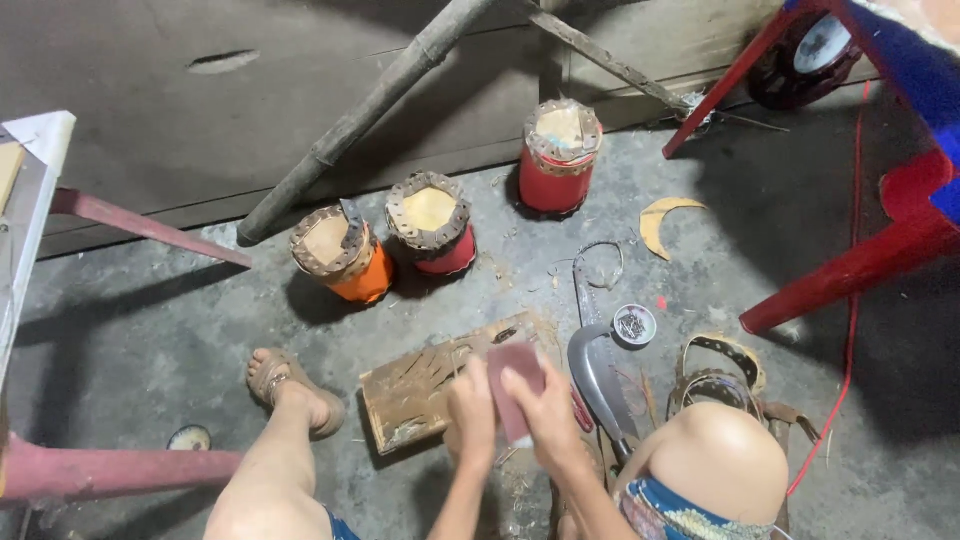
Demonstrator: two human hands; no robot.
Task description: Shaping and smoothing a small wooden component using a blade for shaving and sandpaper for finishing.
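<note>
Both hands, left hand (472, 405) and right hand (548, 405), close their fingers on a reddish flat piece (516, 385) above a scored wooden board (420, 395); curved knife (600, 380) and three small drums (430, 222) lie beyond.

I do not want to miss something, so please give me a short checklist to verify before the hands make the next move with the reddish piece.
1. Both hands on the piece: ok. The left hand and right hand hold the reddish flat piece together.
2. Wooden board lying flat under the hands: ok.
3. Curved knife away from the fingers: not ok, it lies right beside the right hand.
4. Tin of small nails upright: ok.
5. Three small drums out of the way: ok, against the wall.
6. Piece's underside: cannot tell.
</note>
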